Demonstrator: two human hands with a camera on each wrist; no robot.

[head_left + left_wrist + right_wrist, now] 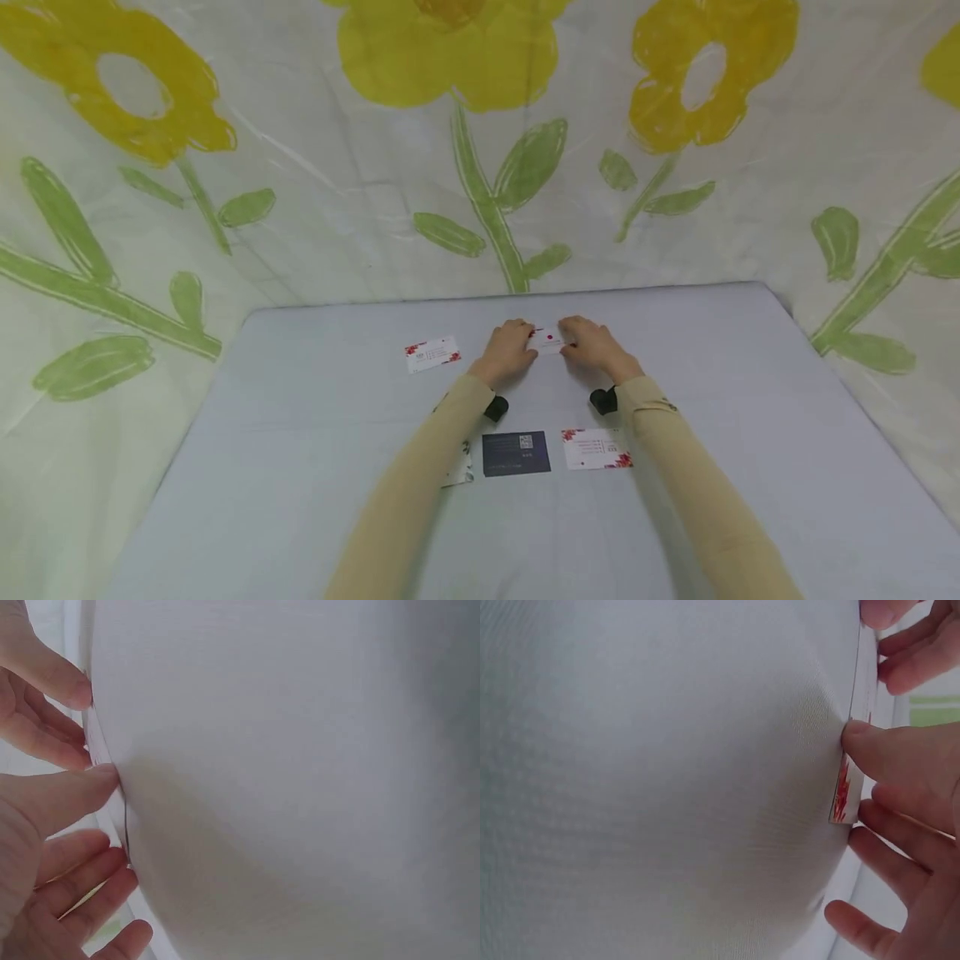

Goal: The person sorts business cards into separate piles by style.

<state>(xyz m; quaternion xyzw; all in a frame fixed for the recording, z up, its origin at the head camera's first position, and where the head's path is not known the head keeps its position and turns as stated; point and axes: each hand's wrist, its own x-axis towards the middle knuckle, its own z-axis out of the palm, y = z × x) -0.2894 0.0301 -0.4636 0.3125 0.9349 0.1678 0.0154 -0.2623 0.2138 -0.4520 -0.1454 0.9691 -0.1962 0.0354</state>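
Observation:
Near the far middle of the table lies a white business card (550, 340) with red floral corners and a small red dot. My left hand (507, 351) holds its left end, thumb at the near edge and fingers toward the far edge. At the other end, my right hand (596, 346) pinches the card the same way. Seen low in the right wrist view, the white card (842, 791) sits flat along the cloth under the right thumb (870, 742). In the left wrist view the left thumb (97, 782) presses at the card's edge.
To the left lies another white card with red flowers (432, 354). A nearer row has a dark card with a QR code (516, 454), a red-flowered card (596, 448) and a leaf-patterned card (461, 468), partly hidden by the left sleeve. Behind the table hangs a flowered curtain (360, 183).

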